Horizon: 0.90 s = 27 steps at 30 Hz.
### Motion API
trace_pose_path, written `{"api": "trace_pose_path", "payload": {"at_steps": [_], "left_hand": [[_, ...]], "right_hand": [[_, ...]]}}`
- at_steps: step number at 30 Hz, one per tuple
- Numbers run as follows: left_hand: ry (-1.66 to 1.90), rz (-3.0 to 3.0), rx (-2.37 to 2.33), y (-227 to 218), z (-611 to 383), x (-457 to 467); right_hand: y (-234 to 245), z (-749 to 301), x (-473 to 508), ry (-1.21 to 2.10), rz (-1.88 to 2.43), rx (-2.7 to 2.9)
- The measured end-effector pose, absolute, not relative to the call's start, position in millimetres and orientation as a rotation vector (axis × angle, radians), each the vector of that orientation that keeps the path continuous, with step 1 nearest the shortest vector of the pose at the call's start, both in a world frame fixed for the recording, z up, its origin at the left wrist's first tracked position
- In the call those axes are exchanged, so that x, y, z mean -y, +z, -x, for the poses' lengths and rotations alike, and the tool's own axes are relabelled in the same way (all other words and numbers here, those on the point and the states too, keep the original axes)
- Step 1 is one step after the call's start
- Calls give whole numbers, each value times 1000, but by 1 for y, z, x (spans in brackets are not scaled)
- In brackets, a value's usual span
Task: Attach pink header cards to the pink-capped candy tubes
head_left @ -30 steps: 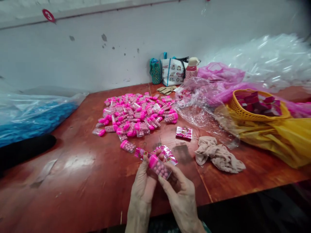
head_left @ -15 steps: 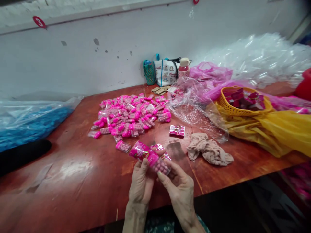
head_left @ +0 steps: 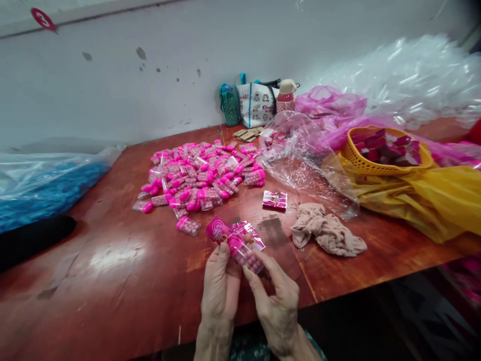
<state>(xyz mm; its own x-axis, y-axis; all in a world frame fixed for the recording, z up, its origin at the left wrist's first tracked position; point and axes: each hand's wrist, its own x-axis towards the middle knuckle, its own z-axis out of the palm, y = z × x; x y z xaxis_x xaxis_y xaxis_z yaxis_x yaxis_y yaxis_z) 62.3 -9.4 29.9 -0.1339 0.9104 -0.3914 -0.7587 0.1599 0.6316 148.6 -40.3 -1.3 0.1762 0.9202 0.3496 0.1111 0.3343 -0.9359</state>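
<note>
Between both hands is a small clear candy bottle (head_left: 248,256) with a pink cap and pink balls inside, tilted with the cap toward the upper left. My right hand (head_left: 277,297) grips its clear end between thumb and fingers. My left hand (head_left: 219,281) is closed by the cap, its thumb pressing on a glossy pink printed wrapper (head_left: 217,229). Just beyond the bottle shows another shiny pink wrapper piece (head_left: 251,231); whether it is held or lying on the table I cannot tell. One similar bottle (head_left: 188,225) lies on the table just past my left hand.
A heap of pink-capped bottles (head_left: 203,175) covers the table's middle. Right of it are a small pink packet (head_left: 274,200), a beige cloth (head_left: 326,230), crumpled clear plastic (head_left: 300,155) and a yellow basket (head_left: 355,158). At left lies a bag of blue pieces (head_left: 48,185).
The camera view has shifted slightly. The pink wrapper by my left thumb has turned and shows less of its face. My right index finger now lies along the bottle's upper side.
</note>
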Motion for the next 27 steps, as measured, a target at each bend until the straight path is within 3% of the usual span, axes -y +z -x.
{"api": "trace_pose_path", "payload": {"at_steps": [8, 18, 24, 27], "left_hand": [[1460, -277, -859, 24, -55, 13], [1510, -252, -1009, 20, -67, 9], [1516, -294, -1001, 21, -58, 7], [1514, -317, -1080, 21, -59, 9]], "right_hand": [[6, -150, 31, 1386, 905, 802], [-10, -147, 39, 744, 1084, 1184], [-13, -138, 29, 1438, 868, 647], [-12, -133, 27, 1553, 773, 514]]}}
